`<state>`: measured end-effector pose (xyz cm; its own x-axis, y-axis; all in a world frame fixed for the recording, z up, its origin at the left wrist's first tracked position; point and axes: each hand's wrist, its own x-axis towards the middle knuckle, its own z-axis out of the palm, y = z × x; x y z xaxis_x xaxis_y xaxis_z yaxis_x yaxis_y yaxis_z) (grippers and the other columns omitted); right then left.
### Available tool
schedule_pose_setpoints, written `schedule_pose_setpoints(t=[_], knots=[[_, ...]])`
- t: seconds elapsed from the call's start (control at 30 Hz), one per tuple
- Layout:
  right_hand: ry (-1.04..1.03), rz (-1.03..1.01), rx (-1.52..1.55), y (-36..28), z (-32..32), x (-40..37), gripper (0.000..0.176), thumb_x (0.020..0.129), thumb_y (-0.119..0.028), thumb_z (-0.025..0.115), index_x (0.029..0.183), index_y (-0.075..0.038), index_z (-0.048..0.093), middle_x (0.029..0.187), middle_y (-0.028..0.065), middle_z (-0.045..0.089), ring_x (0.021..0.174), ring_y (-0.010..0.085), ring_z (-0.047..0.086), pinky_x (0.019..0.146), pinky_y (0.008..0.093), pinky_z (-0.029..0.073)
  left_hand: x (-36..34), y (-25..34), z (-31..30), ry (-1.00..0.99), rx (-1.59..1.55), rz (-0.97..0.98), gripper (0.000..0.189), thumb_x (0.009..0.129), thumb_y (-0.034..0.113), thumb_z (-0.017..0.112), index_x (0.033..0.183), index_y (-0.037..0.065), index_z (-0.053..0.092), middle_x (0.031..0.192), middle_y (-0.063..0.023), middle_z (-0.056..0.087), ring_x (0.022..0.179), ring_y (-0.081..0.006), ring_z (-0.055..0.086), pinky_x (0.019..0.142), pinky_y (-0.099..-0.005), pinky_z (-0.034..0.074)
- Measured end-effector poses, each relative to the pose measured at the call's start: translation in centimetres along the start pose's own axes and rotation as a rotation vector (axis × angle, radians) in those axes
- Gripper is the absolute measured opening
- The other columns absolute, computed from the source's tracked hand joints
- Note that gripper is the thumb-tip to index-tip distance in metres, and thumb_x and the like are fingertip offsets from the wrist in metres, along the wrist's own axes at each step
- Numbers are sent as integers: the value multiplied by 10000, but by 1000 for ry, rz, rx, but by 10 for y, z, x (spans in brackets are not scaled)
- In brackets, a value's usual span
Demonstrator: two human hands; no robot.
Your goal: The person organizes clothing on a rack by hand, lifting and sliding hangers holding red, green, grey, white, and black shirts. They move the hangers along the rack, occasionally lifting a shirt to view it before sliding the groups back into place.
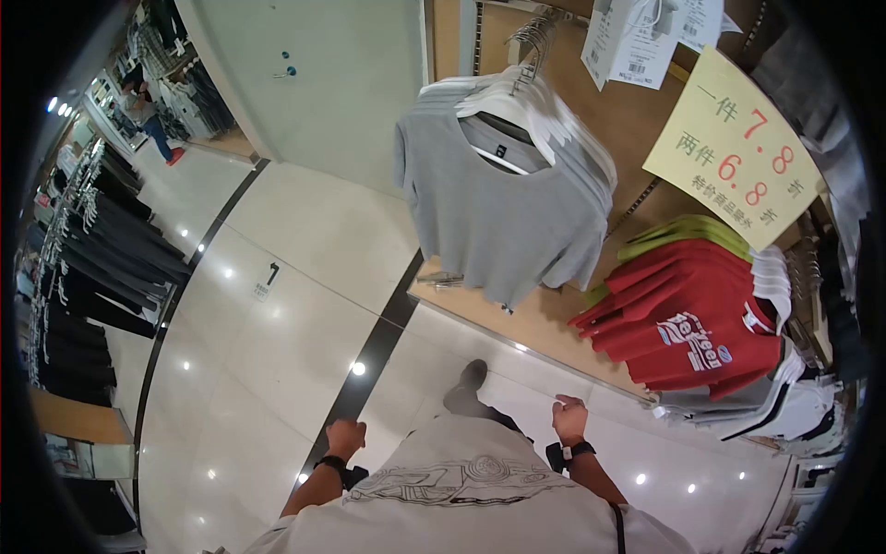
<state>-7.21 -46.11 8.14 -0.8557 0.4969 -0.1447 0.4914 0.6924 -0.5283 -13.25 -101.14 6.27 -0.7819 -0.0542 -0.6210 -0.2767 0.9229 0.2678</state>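
My left hand [345, 439] hangs low at my left side, its fingers curled in, and nothing shows in it. On the other side my right hand [569, 419] is half curled with a gap between thumb and fingers, holding nothing. Each wrist wears a dark band. Neither hand touches any clothing. Nearest to my right hand is a red T-shirt [685, 319] with white lettering, hung sideways on a wall rack. Grey T-shirts [498, 208] hang on white hangers ahead, above a low wooden platform [531, 323].
A yellow price sign [734, 152] and white tags [637, 42] hang at upper right. Dark trousers [120, 235] fill a rack along the left. Far off at upper left stands a person [148, 115]. A pale door panel [318, 88] and shiny tiled floor [268, 323] lie ahead.
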Motion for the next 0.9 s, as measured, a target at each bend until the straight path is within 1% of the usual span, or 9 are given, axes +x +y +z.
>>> schedule_pose_setpoints(t=[0.1,0.2,0.37,0.43,0.6,0.67,0.8,0.83,0.9], knots=[[113,68,195,-30,4,46,219,792,-150,631,902,-55,794,1022,151,755,977,363,678,949,473,505,-25,6,-30,50,141,-82,341,836,308,539,623,150,756,692,-31,727,973,-267,676,943,-522,439],[267,-299,291,-77,-18,115,212,870,-158,620,938,-29,774,1049,177,739,992,377,665,941,478,501,-28,33,-54,955,213,-7,202,808,185,600,698,146,765,857,-35,762,998,-267,665,939,-504,424],[516,-687,350,-230,-148,197,127,899,-108,690,981,-14,714,1068,151,721,985,361,664,915,438,508,55,38,-123,113,434,-37,344,909,255,529,710,120,775,782,-77,753,859,-286,717,779,-496,532],[567,-794,376,-261,-177,220,182,871,-89,723,1041,-32,691,1113,143,709,1022,355,655,927,439,502,87,49,-132,190,-3,242,416,951,317,486,772,98,791,812,-104,763,849,-273,730,816,-463,556],[633,-770,308,-287,-196,248,384,841,-159,775,1189,-56,648,1296,149,644,1181,365,588,1026,468,441,91,201,-199,177,-157,62,342,960,268,515,1159,128,755,823,-139,758,810,-328,728,782,-455,572],[588,-674,282,-289,-194,253,539,822,-217,800,1300,-61,605,1383,155,592,1273,375,526,1095,489,374,114,219,-208,394,4,254,363,926,189,562,1256,163,709,783,-148,737,751,-336,720,750,-450,574],[553,-648,249,-287,-192,261,641,813,-257,809,1369,-53,564,1396,160,582,1295,378,511,1117,497,352,140,270,-246,474,-150,458,346,867,112,593,1159,192,760,732,-156,703,700,-359,695,669,-438,573],[546,-659,247,-288,-192,262,641,815,-257,809,1368,-46,563,1397,164,581,1297,378,510,1119,494,352,130,298,-261,490,-276,408,245,875,97,580,994,144,789,695,-129,692,663,-343,668,779,-432,577],[537,-656,231,-289,-193,262,641,816,-257,808,1367,-40,562,1398,168,579,1299,377,509,1121,491,352,153,317,-283,871,-103,862,196,880,67,570,826,102,755,660,-90,670,621,-294,642,964,-445,526]])
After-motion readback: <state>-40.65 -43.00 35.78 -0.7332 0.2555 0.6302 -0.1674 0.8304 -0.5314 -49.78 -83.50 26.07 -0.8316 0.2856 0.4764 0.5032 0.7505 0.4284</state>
